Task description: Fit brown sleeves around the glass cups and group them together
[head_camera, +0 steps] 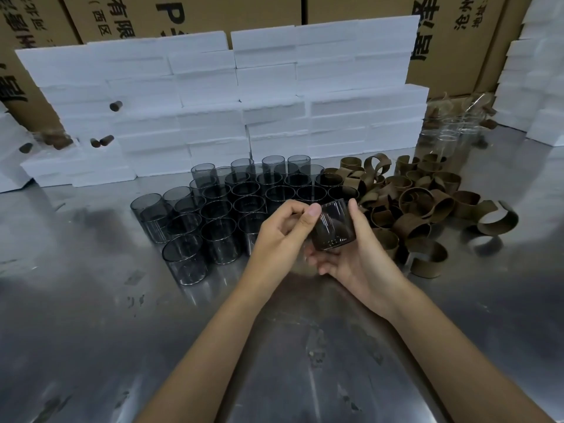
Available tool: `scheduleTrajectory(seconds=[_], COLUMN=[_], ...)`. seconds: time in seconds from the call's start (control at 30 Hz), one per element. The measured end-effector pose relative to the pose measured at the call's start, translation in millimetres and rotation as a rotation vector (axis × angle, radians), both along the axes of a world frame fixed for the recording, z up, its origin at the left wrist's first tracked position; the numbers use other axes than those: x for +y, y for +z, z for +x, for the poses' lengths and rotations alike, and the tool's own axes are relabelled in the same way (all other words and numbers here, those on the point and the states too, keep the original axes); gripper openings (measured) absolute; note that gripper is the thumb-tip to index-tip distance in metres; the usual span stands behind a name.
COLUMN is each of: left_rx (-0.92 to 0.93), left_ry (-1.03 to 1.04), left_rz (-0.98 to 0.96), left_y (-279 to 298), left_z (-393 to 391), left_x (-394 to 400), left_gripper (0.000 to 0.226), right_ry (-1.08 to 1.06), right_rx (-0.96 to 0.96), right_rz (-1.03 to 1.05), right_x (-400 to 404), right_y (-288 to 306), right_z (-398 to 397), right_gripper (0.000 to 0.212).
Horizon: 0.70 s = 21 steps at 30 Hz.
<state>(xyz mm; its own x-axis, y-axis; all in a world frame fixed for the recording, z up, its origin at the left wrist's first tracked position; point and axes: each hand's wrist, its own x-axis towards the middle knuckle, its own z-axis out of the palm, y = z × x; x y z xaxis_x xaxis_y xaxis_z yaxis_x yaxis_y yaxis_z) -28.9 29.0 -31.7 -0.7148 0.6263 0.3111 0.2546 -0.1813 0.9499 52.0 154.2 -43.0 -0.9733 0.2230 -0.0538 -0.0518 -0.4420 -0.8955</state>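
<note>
Both hands (283,230) (355,254) around sleeved cup (334,228)

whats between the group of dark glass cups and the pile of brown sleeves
In the head view, the held glass cup sits between the grouped cups and the sleeve pile, gripped by the left hand and right hand.

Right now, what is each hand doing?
Left hand: pinches the rim of the tilted dark glass cup with its brown sleeve.
Right hand: holds the same cup from below.
</note>
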Motion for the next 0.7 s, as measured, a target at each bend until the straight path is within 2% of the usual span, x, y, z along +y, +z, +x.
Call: scheduleTrajectory(seconds=[0.1,0.17,0.3,0.4,0.5,0.6,0.7], left_rx=[-0.104,-0.144,-0.108,-0.008,0.005,-0.017,0.01], left_ry=[-0.104,-0.136,-0.019,0.136,0.147,0.084,0.084], left_rz=[0.013,-0.001,-0.096,-0.084,-0.053,-0.057,-0.117], left_y=[-3,-3,-4,-3,1,1,0], left_z=[-2,-3,-3,-1,3,8,8], left_x=[1,2,6,5,2,4,6], left_gripper=[0.03,0.032,0.04,0.026,0.022,0.041,0.056], right_ry=[0.162,0.188,0.074,-0.045,-0.139,-0.248,-0.262], right_rx=[-0.002,-0.003,-0.017,-0.033,-0.038,-0.054,-0.047], right_rz=[-0.093,-0.101,-0.047,0.069,0.045,0.04,0.075], right_x=[3,4,4,0,-5,-4,-4], right_y=[2,4,4,5,8,6,4], right_z=[6,8,7,3,2,2,0], right_gripper=[0.085,0.082,0.076,0.076,0.068,0.055,0.051])
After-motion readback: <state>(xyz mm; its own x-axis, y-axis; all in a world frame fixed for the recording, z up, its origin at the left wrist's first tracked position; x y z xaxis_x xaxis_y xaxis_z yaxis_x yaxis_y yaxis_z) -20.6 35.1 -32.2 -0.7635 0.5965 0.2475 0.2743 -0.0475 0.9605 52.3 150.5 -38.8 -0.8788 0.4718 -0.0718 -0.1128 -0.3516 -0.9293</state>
